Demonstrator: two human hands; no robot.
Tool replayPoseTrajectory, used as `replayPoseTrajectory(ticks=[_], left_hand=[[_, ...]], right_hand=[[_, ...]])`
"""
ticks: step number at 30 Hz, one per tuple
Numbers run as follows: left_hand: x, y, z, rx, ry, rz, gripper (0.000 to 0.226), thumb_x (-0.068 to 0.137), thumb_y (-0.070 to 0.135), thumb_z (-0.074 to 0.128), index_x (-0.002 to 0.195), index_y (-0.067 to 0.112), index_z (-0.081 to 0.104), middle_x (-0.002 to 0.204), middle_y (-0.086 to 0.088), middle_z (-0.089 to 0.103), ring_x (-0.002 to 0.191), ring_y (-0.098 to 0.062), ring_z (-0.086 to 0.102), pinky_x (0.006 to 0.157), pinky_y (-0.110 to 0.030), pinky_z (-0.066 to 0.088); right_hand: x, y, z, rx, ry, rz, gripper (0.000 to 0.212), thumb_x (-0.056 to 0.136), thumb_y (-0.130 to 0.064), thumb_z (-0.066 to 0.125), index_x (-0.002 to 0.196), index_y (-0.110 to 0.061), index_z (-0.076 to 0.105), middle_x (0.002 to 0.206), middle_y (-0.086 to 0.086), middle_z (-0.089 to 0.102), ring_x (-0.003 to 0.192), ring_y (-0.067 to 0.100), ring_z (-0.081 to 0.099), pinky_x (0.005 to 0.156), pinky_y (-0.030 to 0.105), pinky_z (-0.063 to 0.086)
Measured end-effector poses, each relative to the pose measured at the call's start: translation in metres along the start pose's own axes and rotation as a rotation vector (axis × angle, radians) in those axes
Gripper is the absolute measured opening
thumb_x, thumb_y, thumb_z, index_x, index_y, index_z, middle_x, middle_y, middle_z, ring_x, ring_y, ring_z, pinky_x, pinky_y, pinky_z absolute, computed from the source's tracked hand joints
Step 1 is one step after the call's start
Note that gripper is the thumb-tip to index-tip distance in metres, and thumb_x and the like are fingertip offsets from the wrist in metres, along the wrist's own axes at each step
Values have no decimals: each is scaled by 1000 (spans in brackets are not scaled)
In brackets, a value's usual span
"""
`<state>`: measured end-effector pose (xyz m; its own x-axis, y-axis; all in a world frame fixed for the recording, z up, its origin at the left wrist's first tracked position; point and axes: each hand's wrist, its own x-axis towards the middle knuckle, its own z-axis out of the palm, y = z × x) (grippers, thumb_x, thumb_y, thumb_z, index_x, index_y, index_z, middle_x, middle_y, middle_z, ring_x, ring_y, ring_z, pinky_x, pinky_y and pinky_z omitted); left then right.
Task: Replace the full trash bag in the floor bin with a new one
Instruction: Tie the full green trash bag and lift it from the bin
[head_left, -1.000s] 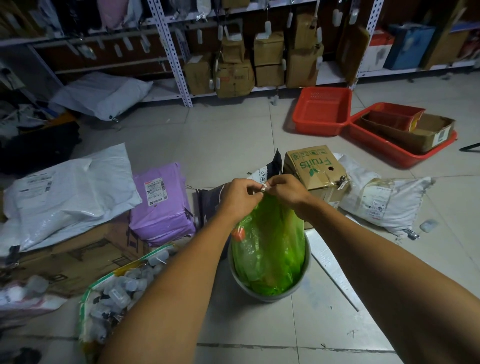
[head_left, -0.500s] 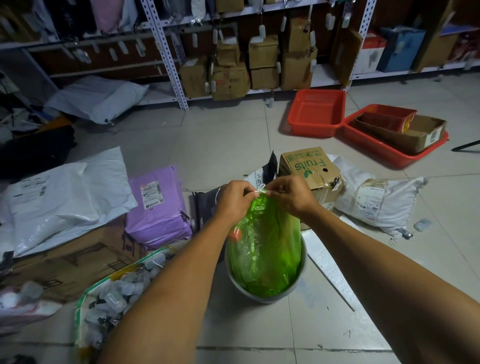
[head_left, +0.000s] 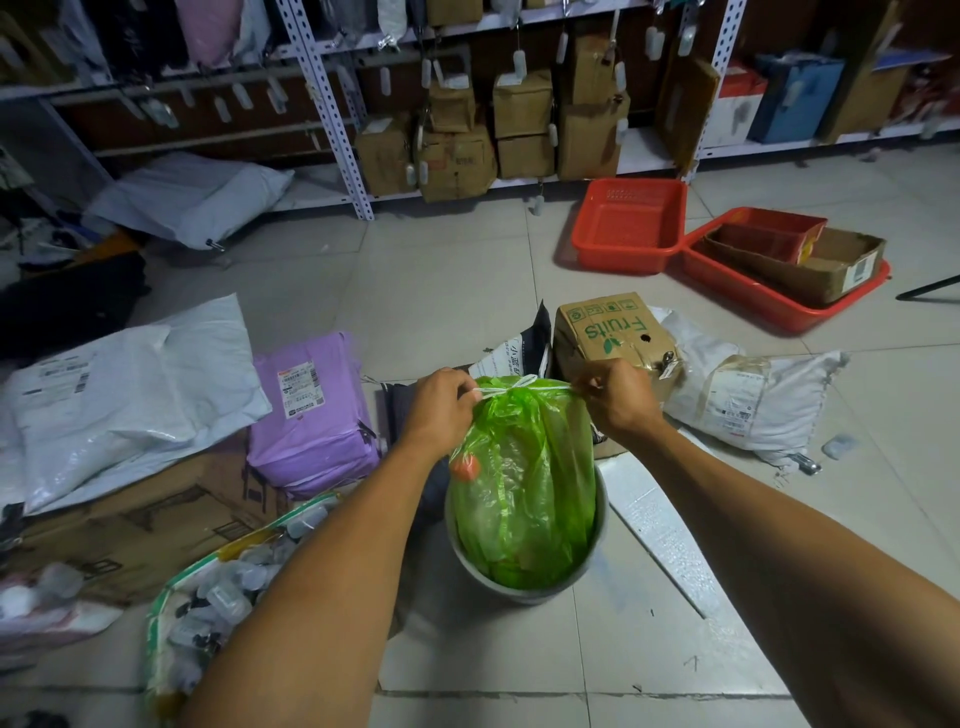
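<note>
A full green trash bag (head_left: 524, 488) stands in a round grey floor bin (head_left: 524, 590) in the middle of the tiled floor. Its neck is gathered, and a white drawstring (head_left: 519, 387) with a knot runs across the top. My left hand (head_left: 441, 408) pinches the drawstring's left end. My right hand (head_left: 618, 397) pinches its right end. The string is taut between the two hands, which are held apart above the bin. Something orange shows through the bag on its left side.
A "Fruits" cardboard box (head_left: 615, 332) and white parcel sacks (head_left: 743, 397) lie just behind the bin. A purple parcel (head_left: 311, 410), a white mailer (head_left: 130, 395) and a bag of small bottles (head_left: 223, 597) lie to the left. Red trays (head_left: 628, 223) and shelving (head_left: 332, 109) stand further back.
My hands were close together at the bag's neck; now they have moved apart sideways, stretching the white drawstring taut over the gathered top.
</note>
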<state>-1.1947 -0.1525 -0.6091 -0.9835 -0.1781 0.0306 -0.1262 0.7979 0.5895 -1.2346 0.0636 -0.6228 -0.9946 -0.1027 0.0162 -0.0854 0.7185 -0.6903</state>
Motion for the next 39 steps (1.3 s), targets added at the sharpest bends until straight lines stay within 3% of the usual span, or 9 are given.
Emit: replayPoseTrajectory(ticks=[6,10,13,18,23,26,30,34,39], left_hand=[[0,-1,1,-4,-4,-41,14,91,17,66,95,7,75,102,-9,74,96,-22,65,80,-22,41],[-3,-2,-1,-71,18,-58,13,89,18,69,94,9,76,96,-5,75,84,-13,61,77,-19,41],[-7,-6,-1,-108,3,-43,20,89,16,67,107,9,72,99,-6,74,87,-13,64,79,-21,46],[-16,-26,-2,-40,-35,-62,29,92,16,61,119,11,67,108,-6,73,92,-15,65,80,-22,45],[-26,-50,5,-15,-119,-105,27,90,10,64,116,11,70,107,-6,73,93,-17,65,81,-23,45],[-33,-66,20,-5,-204,-148,30,85,2,63,109,16,73,106,-5,74,101,-23,68,91,-31,52],[-43,-82,43,-17,-289,-201,37,79,0,58,105,20,73,101,-9,75,99,-28,68,86,-37,56],[-43,-103,57,-214,-278,-251,39,76,0,64,103,27,73,96,-5,76,92,-26,71,78,-51,60],[-44,-105,61,-269,-224,-255,36,82,1,64,106,27,75,98,-5,76,94,-27,70,82,-49,59]], right_hand=[[-2,2,0,-33,5,33,21,85,1,62,91,-13,76,107,11,72,97,30,64,87,40,55],[-6,-8,-1,-91,7,9,20,85,-4,58,93,-12,75,104,13,73,87,29,64,79,33,53],[-8,-22,4,-63,17,-66,25,89,-20,58,109,-11,70,114,12,69,98,27,63,92,40,52],[-11,-46,28,-124,-131,-200,37,94,-41,53,124,-20,62,122,12,61,107,28,60,91,48,52],[-10,-46,40,-314,-143,-202,33,92,-31,58,125,-25,61,123,14,54,118,33,47,95,52,47],[-7,-44,43,-329,-100,-192,28,90,-25,61,119,-23,62,120,14,54,116,35,48,89,50,51],[-9,-40,47,-353,-39,-211,27,91,-23,59,118,-20,59,117,15,56,110,36,51,83,48,52],[-11,-35,52,-342,1,-251,28,92,-17,58,120,-17,58,118,15,60,110,34,52,84,46,51],[-14,-39,52,-318,45,-281,28,87,-3,57,114,-10,58,107,16,62,101,34,55,76,45,53]])
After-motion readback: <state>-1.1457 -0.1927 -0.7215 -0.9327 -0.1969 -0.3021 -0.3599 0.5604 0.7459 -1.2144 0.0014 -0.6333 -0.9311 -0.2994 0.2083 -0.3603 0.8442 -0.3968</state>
